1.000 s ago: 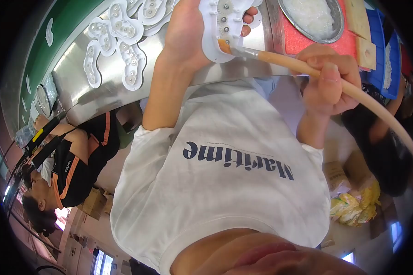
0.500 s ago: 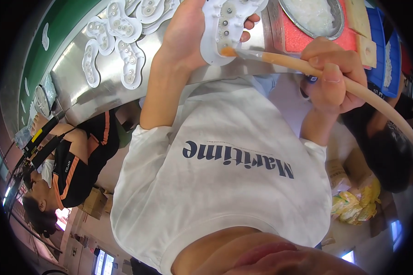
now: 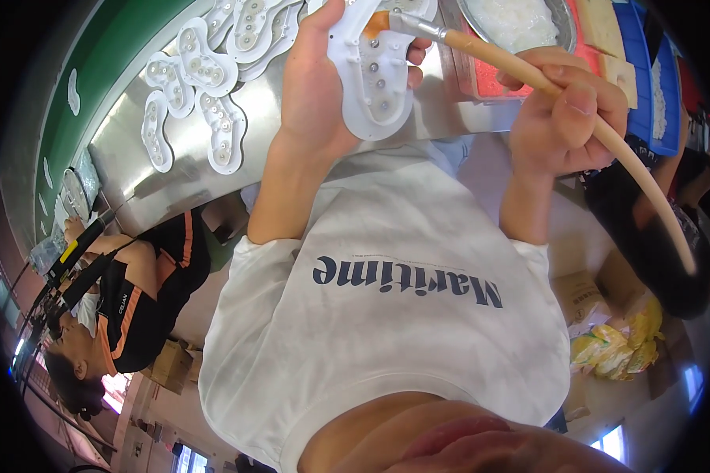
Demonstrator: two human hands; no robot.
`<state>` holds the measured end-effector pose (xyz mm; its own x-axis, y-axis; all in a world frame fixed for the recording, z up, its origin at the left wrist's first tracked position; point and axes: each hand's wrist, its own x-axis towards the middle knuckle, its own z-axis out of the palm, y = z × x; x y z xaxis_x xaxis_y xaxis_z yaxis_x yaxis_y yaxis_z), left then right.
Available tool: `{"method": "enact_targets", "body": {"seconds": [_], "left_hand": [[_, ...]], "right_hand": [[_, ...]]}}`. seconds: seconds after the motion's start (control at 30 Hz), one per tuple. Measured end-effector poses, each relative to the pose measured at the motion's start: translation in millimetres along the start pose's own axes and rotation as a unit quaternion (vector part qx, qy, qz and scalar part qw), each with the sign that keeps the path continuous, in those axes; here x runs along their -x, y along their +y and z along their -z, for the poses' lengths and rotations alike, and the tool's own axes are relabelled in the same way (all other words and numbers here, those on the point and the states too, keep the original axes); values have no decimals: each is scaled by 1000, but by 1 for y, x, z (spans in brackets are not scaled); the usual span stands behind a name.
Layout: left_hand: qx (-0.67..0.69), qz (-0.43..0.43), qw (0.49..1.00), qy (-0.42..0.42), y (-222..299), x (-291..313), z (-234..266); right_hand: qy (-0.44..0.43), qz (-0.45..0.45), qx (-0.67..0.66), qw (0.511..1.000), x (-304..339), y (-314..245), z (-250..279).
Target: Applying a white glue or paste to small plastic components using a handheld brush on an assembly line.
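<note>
My left hand [image 3: 314,88] grips a white sole-shaped plastic piece [image 3: 377,83] studded with small round pegs, held up over the edge of a metal table [image 3: 138,177]. My right hand [image 3: 566,118] is closed around the long tan handle of a brush [image 3: 647,189]. The brush's orange-tinted bristle tip [image 3: 379,22] rests on the far end of the white piece. My white printed shirt fills the middle of the view.
Several more white sole pieces [image 3: 205,75] lie on the table at the left. A metal bowl of white paste [image 3: 521,20] sits on a red tray [image 3: 489,77], with blue bins [image 3: 647,75] beside it. A co-worker in black and orange [image 3: 146,292] sits at left. Yellow bags [image 3: 617,348] lie at right.
The brush tip has slid from the middle of the white piece toward its far end. Both hands stay close together, the left still gripping the piece.
</note>
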<state>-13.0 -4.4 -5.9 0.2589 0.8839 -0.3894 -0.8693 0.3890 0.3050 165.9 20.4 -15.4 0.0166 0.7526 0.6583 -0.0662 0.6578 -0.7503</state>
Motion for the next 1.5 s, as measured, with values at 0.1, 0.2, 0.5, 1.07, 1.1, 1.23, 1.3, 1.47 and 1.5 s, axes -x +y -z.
{"method": "enact_targets", "body": {"seconds": [0.1, 0.2, 0.5, 1.07, 1.1, 1.23, 1.3, 1.47, 1.5], "left_hand": [[28, 0, 999, -34, 0, 0, -1], [20, -19, 1000, 13, 3, -5, 12], [34, -47, 998, 19, 4, -1, 1], [-62, -84, 989, 105, 11, -13, 1], [-94, -101, 988, 62, 10, -12, 10], [-115, -116, 986, 29, 12, -17, 20], [-123, -94, 988, 1, 10, -20, 23], [-124, -104, 987, 21, 0, -33, 20], [-112, -94, 989, 20, 0, -33, 23]], "right_hand": [[-7, 30, 49, 998, 1, -1, -1], [-48, 75, -51, 995, 16, 1, -2], [-8, 50, -58, 997, 12, 2, -7], [-7, -10, -97, 995, 8, 4, -11], [2, 7, -110, 994, 8, 6, -11], [-100, -69, 30, 992, 15, -9, 2], [-46, -95, 21, 994, 18, -15, 9], [121, -75, 61, 988, 8, -9, 35], [169, -76, 145, 972, 1, -4, 40]]}}
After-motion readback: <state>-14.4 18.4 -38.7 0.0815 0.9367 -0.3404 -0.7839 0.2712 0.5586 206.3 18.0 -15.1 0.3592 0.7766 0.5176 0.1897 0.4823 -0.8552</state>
